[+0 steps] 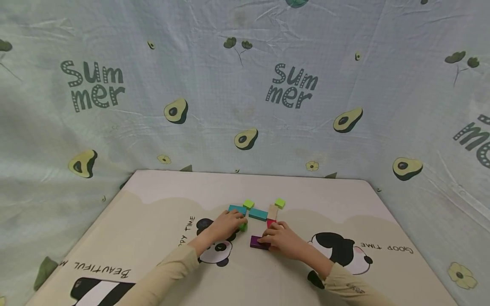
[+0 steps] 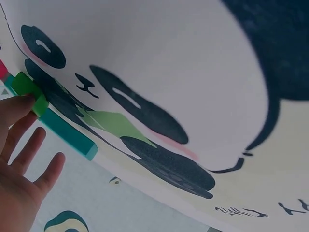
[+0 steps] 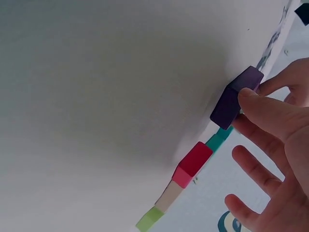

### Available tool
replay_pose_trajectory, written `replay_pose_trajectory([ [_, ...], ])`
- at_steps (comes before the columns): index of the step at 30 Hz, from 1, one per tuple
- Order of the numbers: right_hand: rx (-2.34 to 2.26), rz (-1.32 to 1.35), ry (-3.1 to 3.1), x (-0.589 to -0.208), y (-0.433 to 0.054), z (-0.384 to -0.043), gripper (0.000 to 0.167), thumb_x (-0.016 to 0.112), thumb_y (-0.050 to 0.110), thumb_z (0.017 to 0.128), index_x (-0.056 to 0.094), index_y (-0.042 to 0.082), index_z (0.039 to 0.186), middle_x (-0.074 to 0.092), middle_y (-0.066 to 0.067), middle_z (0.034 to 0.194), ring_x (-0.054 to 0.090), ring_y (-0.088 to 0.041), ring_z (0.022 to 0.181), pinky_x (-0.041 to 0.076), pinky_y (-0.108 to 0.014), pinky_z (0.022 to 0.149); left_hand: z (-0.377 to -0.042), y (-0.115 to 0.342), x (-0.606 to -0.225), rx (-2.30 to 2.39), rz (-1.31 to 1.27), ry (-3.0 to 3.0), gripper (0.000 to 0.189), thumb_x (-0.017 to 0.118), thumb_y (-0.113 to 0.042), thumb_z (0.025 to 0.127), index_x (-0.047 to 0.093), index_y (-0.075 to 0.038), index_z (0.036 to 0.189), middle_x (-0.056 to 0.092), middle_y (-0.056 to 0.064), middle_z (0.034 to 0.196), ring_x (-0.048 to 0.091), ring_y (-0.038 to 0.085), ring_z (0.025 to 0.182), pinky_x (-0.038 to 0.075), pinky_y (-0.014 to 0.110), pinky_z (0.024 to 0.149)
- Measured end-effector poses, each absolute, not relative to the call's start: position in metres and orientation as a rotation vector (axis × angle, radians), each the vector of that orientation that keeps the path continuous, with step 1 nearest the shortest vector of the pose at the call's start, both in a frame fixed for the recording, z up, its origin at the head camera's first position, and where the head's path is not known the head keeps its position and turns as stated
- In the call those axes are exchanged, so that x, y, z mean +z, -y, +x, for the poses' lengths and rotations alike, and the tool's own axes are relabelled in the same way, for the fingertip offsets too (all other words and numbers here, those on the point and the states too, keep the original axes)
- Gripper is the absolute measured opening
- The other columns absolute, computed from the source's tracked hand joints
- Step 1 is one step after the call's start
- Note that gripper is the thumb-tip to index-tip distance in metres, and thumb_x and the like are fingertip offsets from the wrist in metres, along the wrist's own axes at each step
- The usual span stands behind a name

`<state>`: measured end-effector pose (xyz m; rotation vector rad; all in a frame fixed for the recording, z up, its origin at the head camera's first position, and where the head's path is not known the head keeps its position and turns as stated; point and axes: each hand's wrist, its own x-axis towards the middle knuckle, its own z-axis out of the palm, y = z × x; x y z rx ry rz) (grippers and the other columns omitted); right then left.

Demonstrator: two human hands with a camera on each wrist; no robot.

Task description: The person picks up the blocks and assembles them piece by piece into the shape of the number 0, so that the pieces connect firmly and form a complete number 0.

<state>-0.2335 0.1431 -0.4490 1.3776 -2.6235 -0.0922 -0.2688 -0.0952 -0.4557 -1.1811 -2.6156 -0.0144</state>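
Observation:
My left hand [image 1: 225, 226] pinches a green block [image 2: 30, 93] between thumb and fingers, its other fingers spread. Just beyond those fingers lies a teal block [image 1: 237, 208]. On the right, my right hand [image 1: 286, 242] holds a purple rectangular block [image 3: 236, 99], thumb on one face and fingers behind it. A red block [image 3: 192, 164] lies beyond the purple one, partly hidden by the right hand in the head view. It adjoins a beige block [image 1: 272, 212], beside which is a second teal block [image 1: 258, 214]. Two light green blocks, one left [image 1: 248, 204] and one right [image 1: 280, 203], sit at the far side.
The blocks lie on a pale table [image 1: 206, 185] printed with pandas and lettering. Behind it and at both sides hangs a light curtain [image 1: 214, 85] with avocado and "summer" prints. Long sleeves cover both forearms.

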Motion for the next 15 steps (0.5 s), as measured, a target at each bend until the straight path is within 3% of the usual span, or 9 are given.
replay_pose_trajectory([
  [15, -0.063, 1.375, 2.645, -0.4485, -0.1430, -0.2364, 0.028, 0.069, 0.024, 0.076, 0.065, 0.026, 0.104, 0.065, 0.011, 0.101, 0.048, -0.010, 0.091, 0.039, -0.040, 0.087, -0.2613, 0.0964, -0.4531, -0.077, -1.264, 2.589, 0.026, 0.064, -0.008, 0.079, 0.064, -0.017, 0.103, 0.064, -0.004, 0.103, 0.053, 0.014, 0.099, 0.046, 0.033, 0.082],
])
